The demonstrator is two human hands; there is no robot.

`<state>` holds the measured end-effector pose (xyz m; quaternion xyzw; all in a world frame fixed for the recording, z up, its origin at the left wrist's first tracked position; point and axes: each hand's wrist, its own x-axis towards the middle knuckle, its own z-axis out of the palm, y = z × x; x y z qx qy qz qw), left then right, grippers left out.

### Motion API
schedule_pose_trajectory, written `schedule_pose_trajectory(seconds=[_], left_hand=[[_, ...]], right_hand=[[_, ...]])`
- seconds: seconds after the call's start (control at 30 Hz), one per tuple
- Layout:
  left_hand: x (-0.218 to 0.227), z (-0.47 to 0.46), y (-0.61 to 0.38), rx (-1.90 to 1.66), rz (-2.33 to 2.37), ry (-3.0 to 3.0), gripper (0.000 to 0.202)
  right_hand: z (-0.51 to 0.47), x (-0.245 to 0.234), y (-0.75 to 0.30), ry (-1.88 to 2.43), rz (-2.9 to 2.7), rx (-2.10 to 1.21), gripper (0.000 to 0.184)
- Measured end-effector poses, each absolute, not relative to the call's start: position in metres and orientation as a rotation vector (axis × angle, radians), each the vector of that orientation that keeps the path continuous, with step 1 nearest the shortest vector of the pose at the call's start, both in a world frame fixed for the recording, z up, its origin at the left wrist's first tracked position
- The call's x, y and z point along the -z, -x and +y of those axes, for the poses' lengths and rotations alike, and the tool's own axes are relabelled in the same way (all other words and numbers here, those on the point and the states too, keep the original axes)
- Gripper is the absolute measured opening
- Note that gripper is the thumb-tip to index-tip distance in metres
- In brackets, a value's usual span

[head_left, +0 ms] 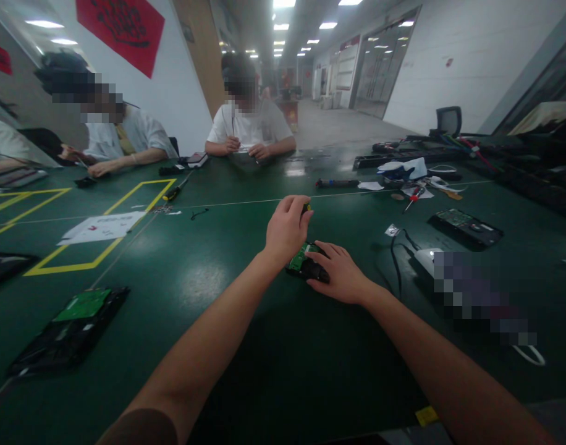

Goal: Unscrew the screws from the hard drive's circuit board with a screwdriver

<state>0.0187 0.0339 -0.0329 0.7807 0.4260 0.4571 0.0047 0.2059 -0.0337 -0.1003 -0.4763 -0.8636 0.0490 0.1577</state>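
Observation:
A small black hard drive with a green circuit board [302, 259] lies on the green table [246, 247] in front of me. My right hand [339, 272] rests on its right side, fingers spread flat over it and pressing it down. My left hand [287, 230] is closed in a fist round a screwdriver with a black and yellow handle [306, 208], held upright over the drive's far left corner. The tool's shaft and tip are hidden behind my hand.
Another drive with a green board [72, 327] lies at the near left, and a third [466, 225] at the right. Yellow tape lines [97, 262], a paper sheet [104, 225], loose tools [336, 183] and cables [397, 253] dot the table. Two people sit across the table at the far left.

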Motion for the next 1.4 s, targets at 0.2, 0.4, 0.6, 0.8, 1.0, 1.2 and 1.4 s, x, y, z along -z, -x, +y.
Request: schedule_pose_trajectory(seconds=[0.2,0.4,0.6,0.8,1.0,1.2,1.4], left_hand=[[0.0317,0.0344,-0.0168,-1.434,1.382,-2.44,0.03],[0.034,0.0349,-0.0169,-1.374,1.409,-2.406,0.033],[0.0372,0.0379,-0.0167,-1.381,1.438,-2.354,0.031],[0.0343,0.0354,-0.0172,-1.342,1.453,-2.349,0.027],[0.0319,0.0335,-0.0165,-1.398,1.385,-2.436,0.028],[0.0328,0.0356,-0.0156,-1.389,1.394,-2.435,0.033],[0.0347,0.0365,-0.0168,-1.368,1.436,-2.366,0.027]], right_hand=[[-0.0337,0.1002,-0.2055,1.371,-2.472,-0.141,0.066],[-0.0331,0.1022,-0.2065,1.362,-2.472,-0.124,0.066],[-0.0337,0.1002,-0.206,1.362,-2.477,-0.132,0.066],[-0.0333,0.1005,-0.2064,1.361,-2.481,-0.134,0.067],[-0.0334,0.1,-0.206,1.364,-2.475,-0.153,0.066],[-0.0334,0.1009,-0.2055,1.359,-2.471,-0.156,0.066],[-0.033,0.1025,-0.2067,1.358,-2.473,-0.147,0.067]])
